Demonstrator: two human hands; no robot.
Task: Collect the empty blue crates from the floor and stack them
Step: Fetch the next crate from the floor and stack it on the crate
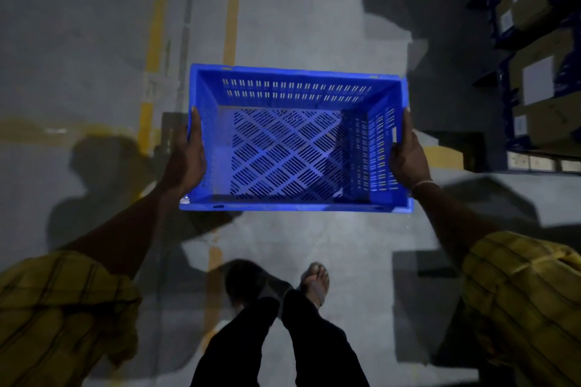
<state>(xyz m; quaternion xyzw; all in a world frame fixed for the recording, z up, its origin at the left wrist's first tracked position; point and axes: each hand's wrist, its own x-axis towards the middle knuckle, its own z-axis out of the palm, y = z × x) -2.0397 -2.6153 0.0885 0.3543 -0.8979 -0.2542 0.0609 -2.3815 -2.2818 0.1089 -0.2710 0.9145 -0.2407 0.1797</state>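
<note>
The left hand clasps the left short wall of the empty blue crate, thumb over the rim. The crate hangs level above the grey floor, between the yellow floor lines and the shelving. The right hand grips the opposite wall likewise. Carry it level, both rims held evenly; no stack shows yet, so look ahead.
</note>
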